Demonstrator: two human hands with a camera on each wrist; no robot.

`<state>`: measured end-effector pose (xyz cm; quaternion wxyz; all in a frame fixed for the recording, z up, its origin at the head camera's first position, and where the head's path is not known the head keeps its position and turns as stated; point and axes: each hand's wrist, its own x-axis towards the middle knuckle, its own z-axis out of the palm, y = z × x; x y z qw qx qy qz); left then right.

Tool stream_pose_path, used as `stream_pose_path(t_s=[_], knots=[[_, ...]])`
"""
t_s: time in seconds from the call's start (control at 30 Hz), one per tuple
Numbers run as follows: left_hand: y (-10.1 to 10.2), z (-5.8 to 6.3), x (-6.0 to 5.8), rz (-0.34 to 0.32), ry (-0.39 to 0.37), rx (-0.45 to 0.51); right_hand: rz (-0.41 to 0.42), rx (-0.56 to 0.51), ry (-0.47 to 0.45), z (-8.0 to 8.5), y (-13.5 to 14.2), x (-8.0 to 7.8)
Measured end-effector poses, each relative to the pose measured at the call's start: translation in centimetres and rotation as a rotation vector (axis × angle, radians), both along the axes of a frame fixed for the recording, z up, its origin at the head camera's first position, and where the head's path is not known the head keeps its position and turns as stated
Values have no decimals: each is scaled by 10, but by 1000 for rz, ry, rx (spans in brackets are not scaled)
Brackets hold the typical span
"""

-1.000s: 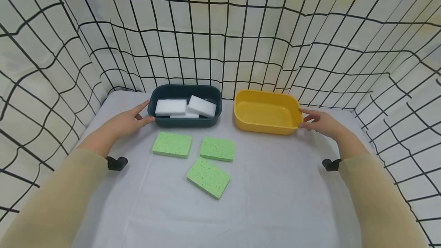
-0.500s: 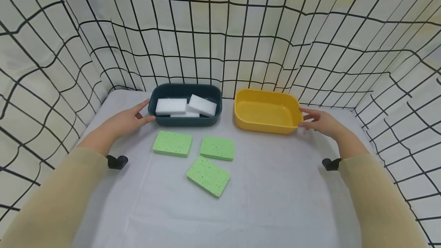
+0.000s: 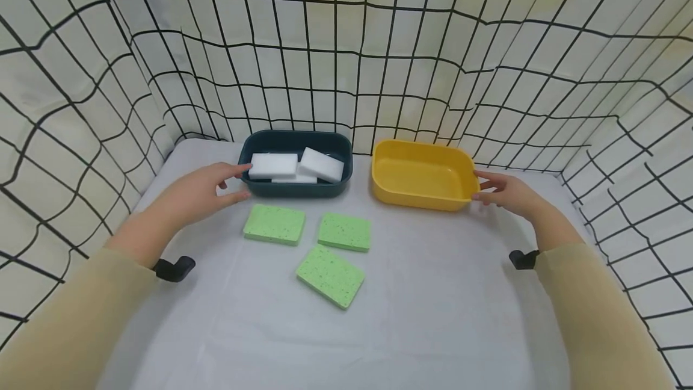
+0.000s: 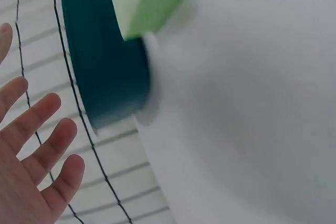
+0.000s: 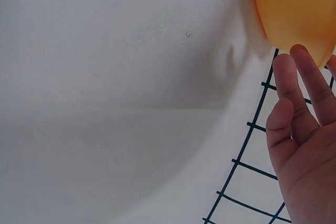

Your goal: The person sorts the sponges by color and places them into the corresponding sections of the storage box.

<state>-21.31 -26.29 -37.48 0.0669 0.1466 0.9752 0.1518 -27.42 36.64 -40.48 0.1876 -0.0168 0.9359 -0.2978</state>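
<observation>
My left hand [image 3: 186, 197] is at the left end of a dark teal tub [image 3: 295, 190], its fingers loosely extended. In the left wrist view the spread fingers stand apart from the teal wall [image 4: 113, 77]. Several white foam blocks [image 3: 273, 165] lie in that tub, one leaning on another. My right hand [image 3: 511, 194] has its fingertips at the right end of a yellow tub [image 3: 422, 199], seemingly touching it, with no grip around it. In front lie three green speckled sponges: a left one [image 3: 274, 224], a right one [image 3: 344, 232] and a tilted nearer one [image 3: 330, 275].
Both tubs stand at the back of a table with a white cloth [image 3: 433, 306]. Black wire mesh [image 3: 335, 53] rises behind and on both sides. A small black wrist mount [image 3: 174, 269] projects from the left cuff, another [image 3: 523, 259] from the right cuff.
My left hand has let go of the teal tub's end and shifted slightly, fingers now reaching over toward its rim. The right hand, tubs and sponges look unchanged apart from a slight view shift.
</observation>
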Motion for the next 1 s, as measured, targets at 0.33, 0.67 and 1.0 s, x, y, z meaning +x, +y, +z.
stream_pose_path(t_s=[0.33, 0.67, 1.0], knots=[[65, 4, 42, -393, 139, -113, 7, -14, -1, 2, 2, 2], [115, -8, 63, -710, 162, -232, 4, -37, -11, 0, 6, 3], [133, -20, 66, -739, 116, -279, 8, -26, 1, -1, 2, 3]])
